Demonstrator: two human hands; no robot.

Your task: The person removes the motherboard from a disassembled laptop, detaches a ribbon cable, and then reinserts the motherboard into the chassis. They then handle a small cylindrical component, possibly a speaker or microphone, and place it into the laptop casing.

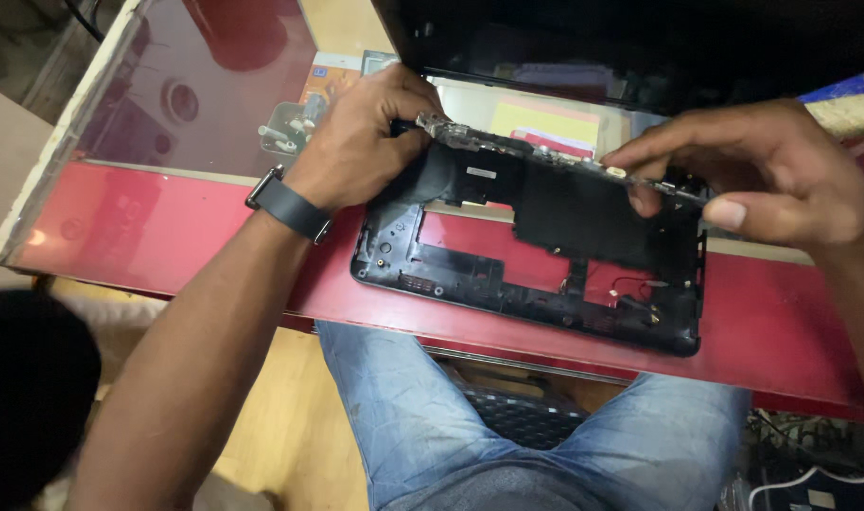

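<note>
A black laptop base shell [507, 293] lies open on the red glass-topped counter [167, 237], its frame partly hollow so the red shows through. A dark circuit board [555, 203] is tilted up on edge out of the shell. My left hand [361, 132], with a dark watch [288, 205] on the wrist, grips the board's left end. My right hand [753, 170] pinches the board's upper right edge between thumb and fingers. The laptop's dark lid [640, 38] stands behind the board.
Small metal parts and a green circuit piece [295, 123] lie under the glass at the back left. My legs in blue jeans [545, 445] are below the counter edge. Cables [810, 473] lie on the floor at the lower right.
</note>
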